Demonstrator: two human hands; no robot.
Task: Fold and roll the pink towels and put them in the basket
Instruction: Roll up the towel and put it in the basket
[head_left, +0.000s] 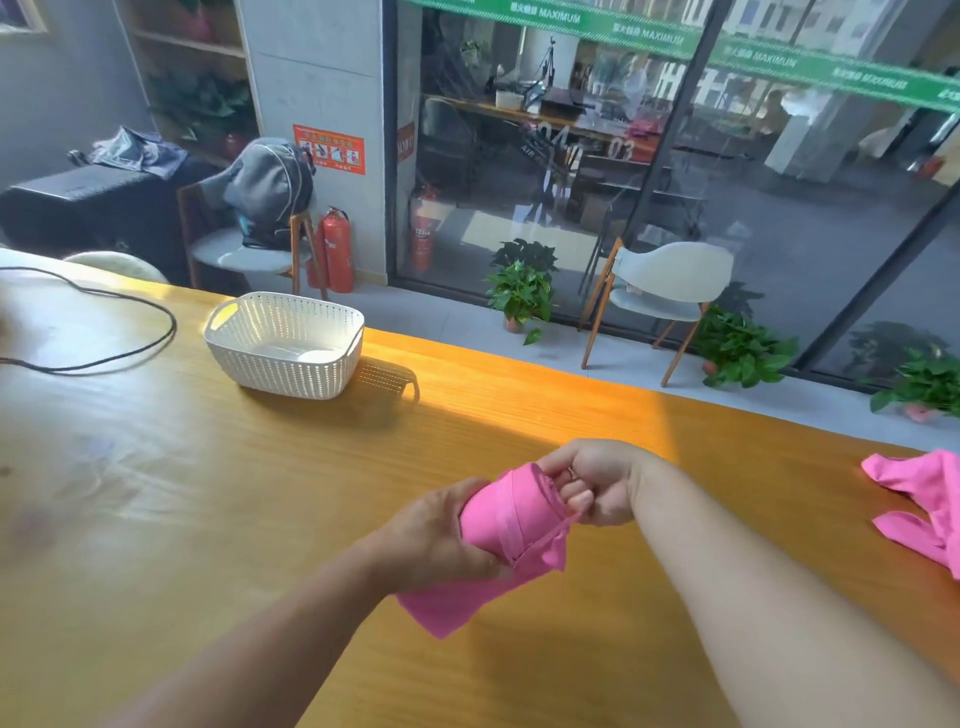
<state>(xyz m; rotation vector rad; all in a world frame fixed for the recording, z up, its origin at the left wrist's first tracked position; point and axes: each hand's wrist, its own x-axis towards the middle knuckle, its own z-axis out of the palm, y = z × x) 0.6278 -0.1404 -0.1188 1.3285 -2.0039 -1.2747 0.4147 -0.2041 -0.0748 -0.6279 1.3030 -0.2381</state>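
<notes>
The white perforated plastic basket (284, 344) stands on the long wooden worktop (208, 493) toward its far edge. Nearer than the basket and to its right, both hands hold a partly rolled pink towel (506, 525). Far right of the basket lies a crumpled pink towel (919, 499). Left of the basket loops a black cable (130, 306).

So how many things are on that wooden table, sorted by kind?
Pink towels: 2, one rolled and gripped by the left hand and right hand, one crumpled at the right edge
White basket: 1, with nothing in it
Black cable: 1
Total: 4
</notes>
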